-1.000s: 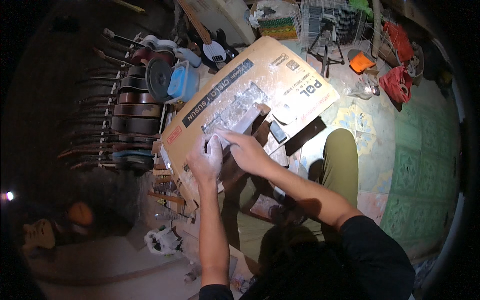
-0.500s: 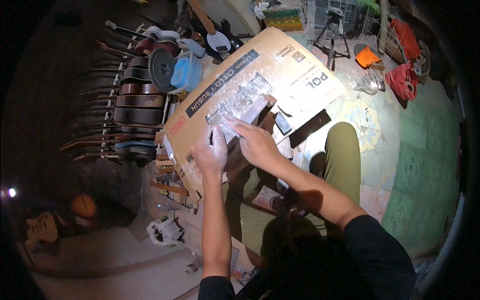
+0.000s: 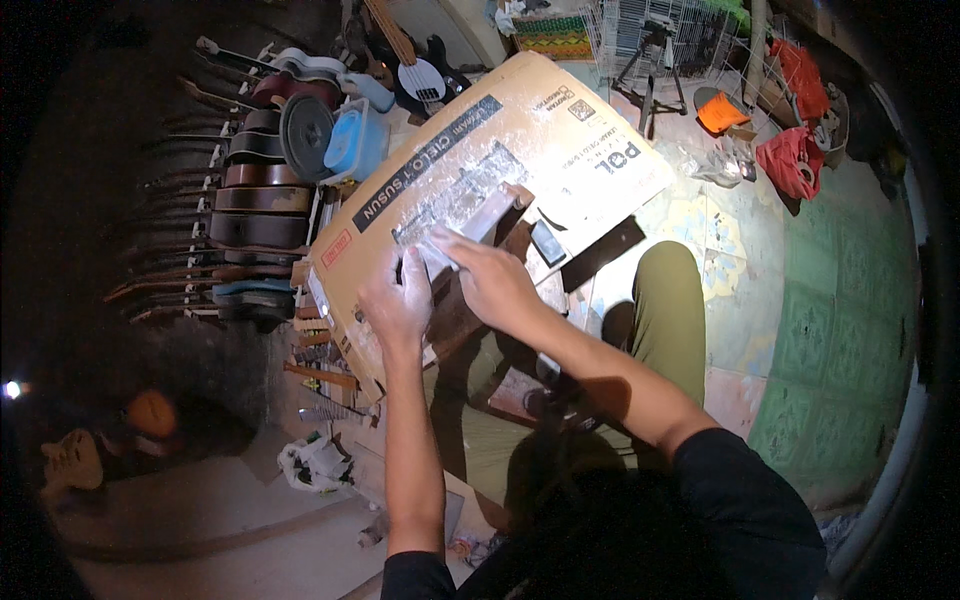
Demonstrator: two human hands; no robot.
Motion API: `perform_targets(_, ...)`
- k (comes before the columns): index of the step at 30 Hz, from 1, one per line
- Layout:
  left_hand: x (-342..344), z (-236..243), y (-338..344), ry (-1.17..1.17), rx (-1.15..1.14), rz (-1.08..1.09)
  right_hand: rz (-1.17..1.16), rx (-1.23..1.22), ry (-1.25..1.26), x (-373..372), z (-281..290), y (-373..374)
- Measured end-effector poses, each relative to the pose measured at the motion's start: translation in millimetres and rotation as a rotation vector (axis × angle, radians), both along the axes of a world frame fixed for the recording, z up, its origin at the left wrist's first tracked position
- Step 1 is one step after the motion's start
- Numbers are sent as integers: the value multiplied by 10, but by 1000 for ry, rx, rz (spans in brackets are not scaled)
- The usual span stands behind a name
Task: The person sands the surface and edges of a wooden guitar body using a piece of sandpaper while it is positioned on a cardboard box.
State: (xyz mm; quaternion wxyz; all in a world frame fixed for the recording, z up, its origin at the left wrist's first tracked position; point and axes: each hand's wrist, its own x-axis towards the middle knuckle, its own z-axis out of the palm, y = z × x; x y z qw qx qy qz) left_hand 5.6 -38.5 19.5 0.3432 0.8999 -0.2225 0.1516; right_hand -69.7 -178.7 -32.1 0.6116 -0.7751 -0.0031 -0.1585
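Observation:
Both my hands are over a flattened cardboard sheet (image 3: 610, 195) smeared with white dust. My left hand (image 3: 397, 300) is closed, thumb uppermost, round the near end of a narrow dusty bar (image 3: 490, 215). The bar's pale, flat face slants up and right to a brown end. My right hand (image 3: 495, 285) has its fingers pressed together on the bar, close beside the left thumb. Whether a thin sheet lies under those fingers, I cannot tell. Right of the bar, a small dark rectangular block (image 3: 547, 243) lies on the cardboard.
Several guitars (image 3: 262, 200) stand in a row at the left, next to a blue plastic container (image 3: 357, 145). A small tripod (image 3: 650, 75) and a wire cage (image 3: 610, 40) are at the back. A red bag (image 3: 792, 165) sits at the right on the tiled floor. My bent knee (image 3: 668, 290) borders the cardboard.
The whole view has shifted slightly, so everything appears a little further left. Both hands keep nearly the same place on the bar.

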Motion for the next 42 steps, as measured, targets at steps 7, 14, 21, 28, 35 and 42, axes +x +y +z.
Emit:
perform_targets(7,-24,-58,13,-64,-12,-10,22,67,22,-82,63,14)
perform_targets(14,62,16,-6,-177,-4,-54,11,85,-30,-117,64,64)
perform_targets(21,-19,6,82,-98,22,-74,78,207,-55,-243,155,89)
perform_targets(28,25,46,40,-99,-12,-35,121,241,-9,-70,109,88)
perform_targets(35,131,-32,97,-55,-4,29,26,-25,-55,-100,28,77)
perform_targets(42,21,-69,38,-52,31,65,-28,-140,-49,-46,-117,11)
